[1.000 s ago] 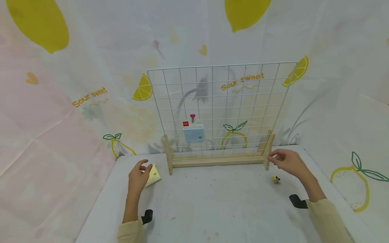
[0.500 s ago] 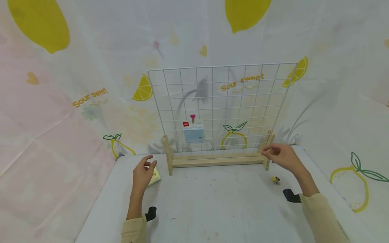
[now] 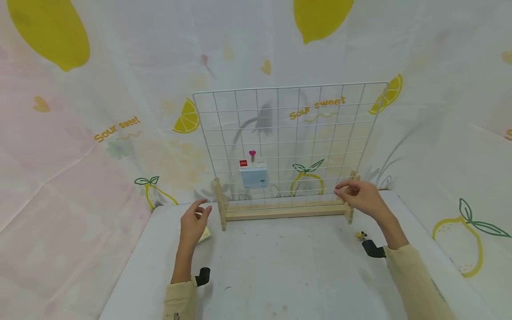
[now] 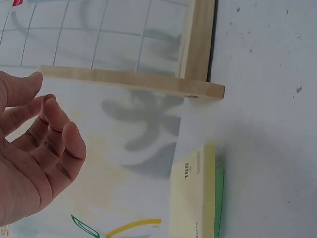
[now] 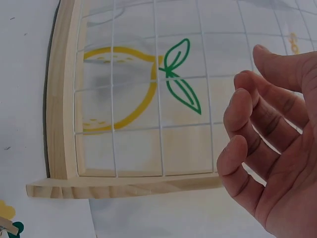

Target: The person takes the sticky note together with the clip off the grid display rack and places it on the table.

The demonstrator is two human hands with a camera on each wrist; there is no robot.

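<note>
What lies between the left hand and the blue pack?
In the head view, the wooden left post, then a strip of the wire grid.

Behind the white table (image 3: pixel 296 275) hangs a cloth (image 3: pixel 160 53) — large printed lemons (image 3: pixel 50 33) high above. Left of the table, the cloth is pinkish.

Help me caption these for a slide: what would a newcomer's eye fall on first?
Probably the white wire grid in its wooden base, with a blue-and-white pack and pink heart clip on the grid's left half. Then the left hand near a yellow pack and the right hand near the base's right end. Large yellow lemons top the backdrop.
</note>
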